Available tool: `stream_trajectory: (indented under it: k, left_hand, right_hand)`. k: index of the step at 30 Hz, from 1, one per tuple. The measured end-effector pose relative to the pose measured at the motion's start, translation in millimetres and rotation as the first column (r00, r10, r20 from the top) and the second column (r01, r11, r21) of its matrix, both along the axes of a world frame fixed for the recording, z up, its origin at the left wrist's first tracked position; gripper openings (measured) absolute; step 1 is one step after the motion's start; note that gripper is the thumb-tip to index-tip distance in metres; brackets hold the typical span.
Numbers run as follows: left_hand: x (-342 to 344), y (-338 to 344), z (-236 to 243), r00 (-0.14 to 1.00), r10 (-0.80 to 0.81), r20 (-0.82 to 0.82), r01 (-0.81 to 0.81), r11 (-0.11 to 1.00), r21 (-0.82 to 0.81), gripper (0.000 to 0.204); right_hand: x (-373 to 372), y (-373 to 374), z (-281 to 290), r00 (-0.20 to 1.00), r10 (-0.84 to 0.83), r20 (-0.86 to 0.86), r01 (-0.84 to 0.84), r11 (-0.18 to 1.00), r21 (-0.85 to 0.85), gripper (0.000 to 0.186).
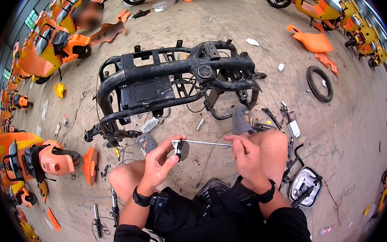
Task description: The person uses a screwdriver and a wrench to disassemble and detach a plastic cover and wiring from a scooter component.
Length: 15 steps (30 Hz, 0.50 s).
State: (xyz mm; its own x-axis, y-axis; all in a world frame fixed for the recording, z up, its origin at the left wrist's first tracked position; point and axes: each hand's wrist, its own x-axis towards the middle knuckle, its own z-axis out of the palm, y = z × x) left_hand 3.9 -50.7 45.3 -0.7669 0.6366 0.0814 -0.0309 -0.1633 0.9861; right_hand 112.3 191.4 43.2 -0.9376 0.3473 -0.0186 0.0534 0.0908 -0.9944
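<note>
My left hand [157, 165] is closed around a small rounded black-and-silver piece [183, 151] with a pale angular edge at its top. From that piece a thin, straight silvery rod [207, 143] runs sideways to my right hand [247, 162], whose thumb and fingers pinch its far end. How the rod meets the piece cannot be made out. Both hands are level above my lap, between my bent knees. Just beyond them a black tubular scooter frame [154, 72] lies on the floor, touched by neither hand.
A small metal tube [200, 124], a silver box with wires [293, 129] and a white-lined black shell [305, 186] lie around me. Farther right are a tyre [320, 84] and an orange panel [313, 42]. Orange-yellow scooters [51, 156] stand along the left and back.
</note>
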Motion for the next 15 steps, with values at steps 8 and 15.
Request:
stream_trajectory:
  k: [8,15]
  left_hand:
    - [1,10,3,1.0,0.013,0.026,-0.012,0.998,-0.062,0.052]
    - [-1,8,-3,0.999,-0.006,0.047,0.006,1.0,0.004,0.054]
  right_hand:
    - [2,3,-7,1.0,-0.006,0.017,0.008,0.995,-0.103,0.032]
    - [2,-6,10,0.992,-0.018,-0.125,0.039,0.984,0.172,0.036]
